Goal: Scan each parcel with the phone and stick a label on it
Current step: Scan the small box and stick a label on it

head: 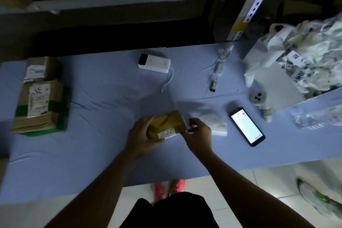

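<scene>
While the left hand [142, 135] grips the parcel [166, 123] over the table [103, 98], the right hand [199, 135] pinches what may be a label [191, 130] at the parcel's right edge; dim light blurs it. The phone [247, 127] lies apart to the right, screen lit. Risk: with only 1 hand steadying the parcel, the label may crease or land crooked.

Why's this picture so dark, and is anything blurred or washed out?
Head view: dim room light overall; the phone screen glares white, unreadable; the right hand is smeared by motion, hiding whether it pinches anything; the yellow parcel in the left hand is sharper; the wide lens bows the table edge and shelf post.
</scene>
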